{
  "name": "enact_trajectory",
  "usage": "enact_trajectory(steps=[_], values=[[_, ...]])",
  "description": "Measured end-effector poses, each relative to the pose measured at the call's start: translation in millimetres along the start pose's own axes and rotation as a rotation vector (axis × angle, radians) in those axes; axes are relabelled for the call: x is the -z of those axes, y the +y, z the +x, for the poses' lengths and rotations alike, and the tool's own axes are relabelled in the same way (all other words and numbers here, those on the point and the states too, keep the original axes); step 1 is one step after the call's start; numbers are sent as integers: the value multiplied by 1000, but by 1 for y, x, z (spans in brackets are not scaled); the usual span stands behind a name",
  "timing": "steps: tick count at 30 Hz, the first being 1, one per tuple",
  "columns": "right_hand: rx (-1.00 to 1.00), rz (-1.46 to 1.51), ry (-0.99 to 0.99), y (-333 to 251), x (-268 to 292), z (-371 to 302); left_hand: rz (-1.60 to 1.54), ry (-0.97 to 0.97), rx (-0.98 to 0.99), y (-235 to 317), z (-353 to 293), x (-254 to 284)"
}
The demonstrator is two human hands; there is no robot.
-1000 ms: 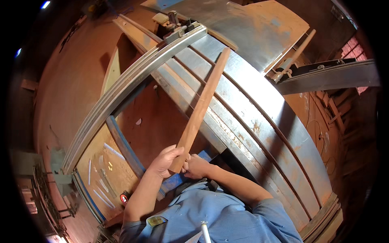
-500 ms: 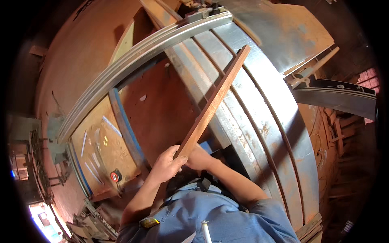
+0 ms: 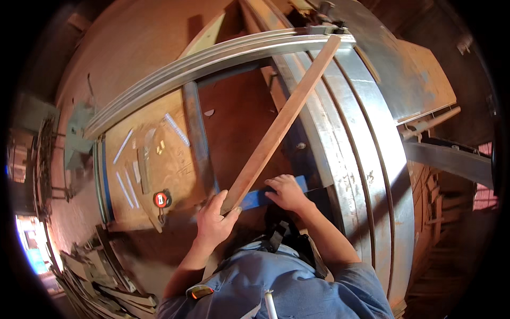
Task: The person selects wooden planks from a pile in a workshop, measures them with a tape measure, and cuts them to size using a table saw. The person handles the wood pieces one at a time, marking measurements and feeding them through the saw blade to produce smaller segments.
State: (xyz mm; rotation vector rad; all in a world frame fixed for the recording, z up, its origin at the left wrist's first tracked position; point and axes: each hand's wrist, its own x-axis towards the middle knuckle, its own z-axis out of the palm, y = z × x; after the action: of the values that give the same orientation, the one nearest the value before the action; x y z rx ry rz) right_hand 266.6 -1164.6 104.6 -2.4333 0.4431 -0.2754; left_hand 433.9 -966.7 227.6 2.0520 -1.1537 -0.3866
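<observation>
A long reddish-brown wooden strip (image 3: 284, 119) slants away from me, up to the right. My left hand (image 3: 215, 223) is closed round its near end, with the thumb on the near face. The strip's far end overlaps the metal fence rail (image 3: 223, 56) at the far side of a steel machine table (image 3: 353, 149). My right hand (image 3: 289, 192) is off the strip, fingers apart and loosely bent, over a blue frame bar (image 3: 257, 199). Whether it touches that bar I cannot tell.
A plywood panel (image 3: 178, 170) on the left carries a red-and-black tape measure (image 3: 162, 199), white strips and small yellow pieces. Within the frame, a gap shows the reddish floor (image 3: 236, 117). Scrap wood (image 3: 106, 287) lies at the lower left.
My right hand has let go of the strip's near end and moved right. The strip's far end has shifted up to the fence rail. My view has turned a little.
</observation>
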Motion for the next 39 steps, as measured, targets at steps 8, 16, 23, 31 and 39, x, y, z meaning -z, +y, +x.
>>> enact_trajectory(steps=[8,16,23,31,39], values=[[-111,-289,35,-19,-25,3,194,337,62,-55,-94,69],[-325,-493,127,-47,-71,-1,394,568,212,-113,-190,130],[-359,-570,93,-55,-75,3,394,723,326,-137,-234,162],[-404,-585,21,-60,-73,4,250,841,419,-139,-244,171],[-405,-602,39,-64,-73,6,56,860,449,-153,-251,163]])
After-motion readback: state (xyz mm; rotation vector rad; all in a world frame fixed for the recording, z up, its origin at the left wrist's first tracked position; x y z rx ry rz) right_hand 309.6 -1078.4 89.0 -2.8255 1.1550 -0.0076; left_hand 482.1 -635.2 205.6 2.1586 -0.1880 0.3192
